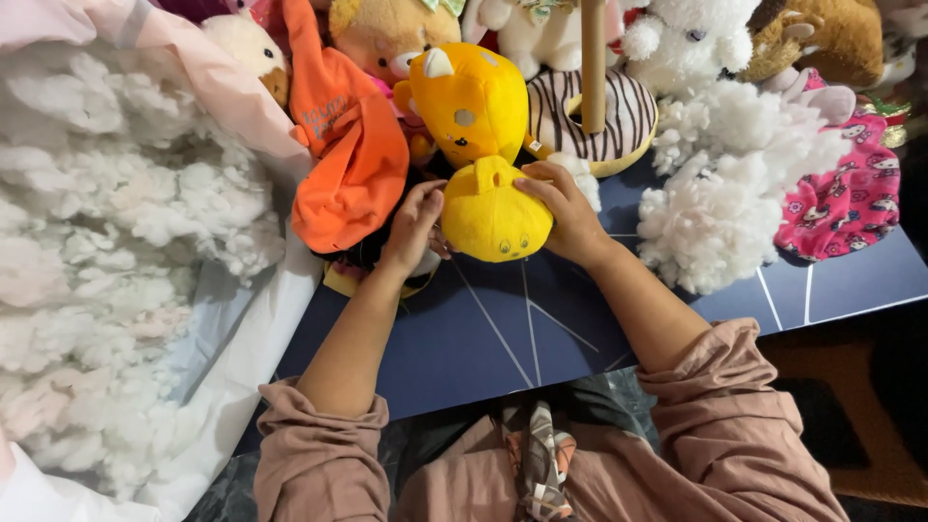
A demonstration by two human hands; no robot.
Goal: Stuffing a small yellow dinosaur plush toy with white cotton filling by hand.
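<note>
Both hands on a small round yellow plush toy w/ a little stitched face [495, 215], sitting at the far edge of the dark blue bench w/ pale lines [483, 338], right in front of a bigger yellow plush animal w/ white horn [471, 101]. Right hand [565, 205] clamped on the toy's right/top side, fingers curled over it near its top loop; left hand [414, 227] at the toy's left flank, fingers half bent, touching it, grip looks looser, can't tell if fully closed. Toy looks plump already, so prob. at the shaping/checking stage, squeezing it even, not the early fill stage. Loose white fibre stuffing in a big bag [116, 242] far left; second clump of white stuffing [720, 198] on bench just right of right hand. Orange fabric plush skin, limp [348, 155] beside left hand; chocolate-striped doughnut plush [594, 116] on a cardboard tube [593, 58] behind. Next move prob. needs steady two-hand hold, turning toy to find the opening, w/o knocking the pile behind.
</note>
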